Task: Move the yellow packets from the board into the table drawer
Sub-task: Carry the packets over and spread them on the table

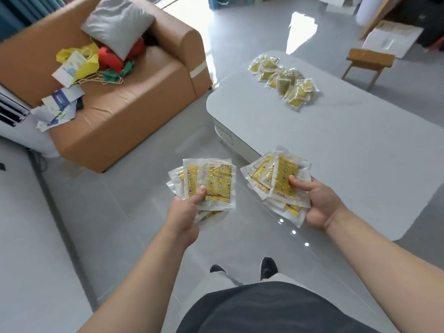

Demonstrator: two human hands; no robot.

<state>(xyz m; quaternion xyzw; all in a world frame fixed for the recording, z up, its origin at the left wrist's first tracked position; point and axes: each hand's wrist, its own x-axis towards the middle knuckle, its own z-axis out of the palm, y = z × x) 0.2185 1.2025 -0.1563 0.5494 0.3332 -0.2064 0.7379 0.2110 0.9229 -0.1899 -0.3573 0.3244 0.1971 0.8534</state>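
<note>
Fingers of left grip (184, 212) hidden under its packet fan (217, 183); same for right grip (322, 203); far packet pile (286, 80) blurred, uncountable; surface (360, 140) cut off at right.

Left hand (185, 212) grips a fan of yellow packets (216, 181), thumb on top, held over the glossy floor (120, 212). Right hand (319, 203) grips a second fan (281, 179), thumb pressed on the top packet, at the near edge of the grey table (348, 152). A loose pile of packets (286, 80) lies on the table's far end; a tan sofa (134, 104) with a grey cushion (117, 22) stands to the left, and a wooden stool (367, 61) beyond the table.
</note>
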